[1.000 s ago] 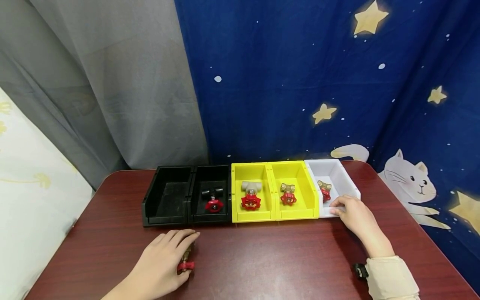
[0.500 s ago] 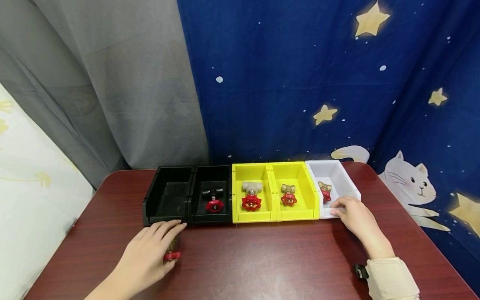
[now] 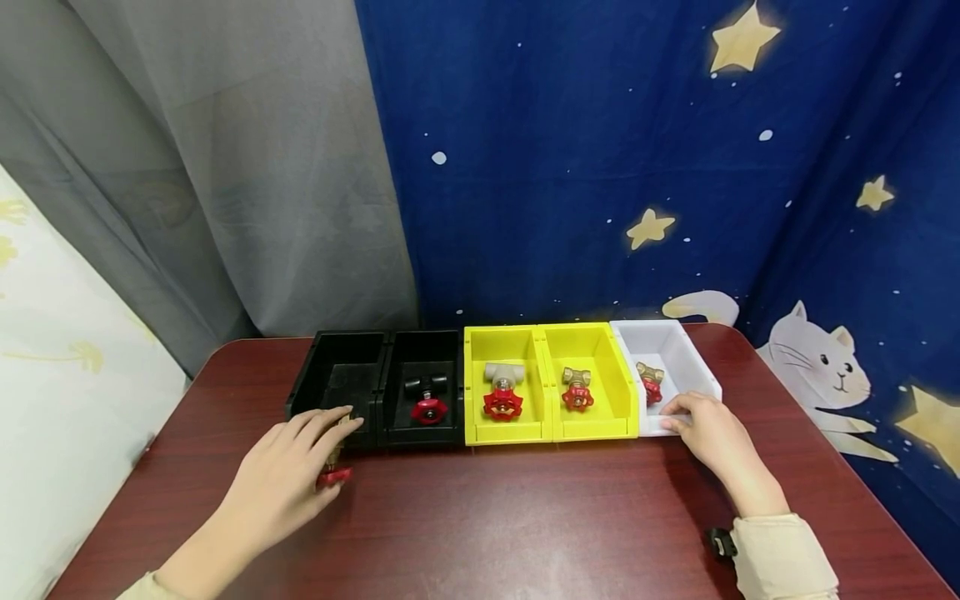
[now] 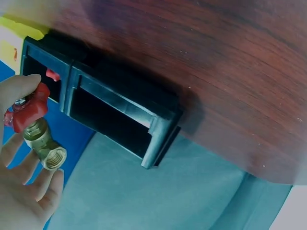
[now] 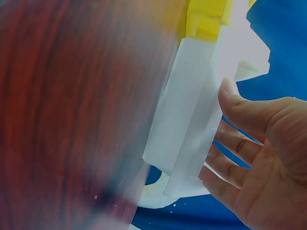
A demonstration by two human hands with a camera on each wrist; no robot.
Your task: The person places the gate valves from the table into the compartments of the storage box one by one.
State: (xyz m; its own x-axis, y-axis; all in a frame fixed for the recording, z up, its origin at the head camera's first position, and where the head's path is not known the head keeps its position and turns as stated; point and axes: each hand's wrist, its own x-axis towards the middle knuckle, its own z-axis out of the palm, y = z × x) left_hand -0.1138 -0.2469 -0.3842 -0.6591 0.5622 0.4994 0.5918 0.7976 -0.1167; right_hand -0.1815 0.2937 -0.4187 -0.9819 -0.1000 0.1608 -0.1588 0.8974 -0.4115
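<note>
My left hand (image 3: 277,475) holds a brass valve (image 4: 43,143) with a red handwheel (image 4: 31,112), thumb on the wheel and fingers behind the body. It is at the front of the leftmost black bin (image 3: 352,383), fingertips over its front lip; in the head view the hand partly hides the valve. At the far right my right hand (image 3: 708,437) pinches the front lip of the white bin (image 5: 184,105), thumb on one side and fingers on the other. Inside that bin lies another brass valve (image 3: 650,383) with a red wheel.
Beside the leftmost bin, a second black bin (image 3: 416,350) holds a black valve (image 3: 427,400). One yellow bin (image 3: 502,342) contains a grey valve (image 3: 502,392), the other yellow bin (image 3: 611,387) a brass valve (image 3: 577,389). Curtains (image 3: 525,167) hang behind the table (image 3: 480,517).
My left hand has carried the brass valve leftward and away from me, from the tabletop up to the leftmost black bin's front. My right hand stays on the white bin.
</note>
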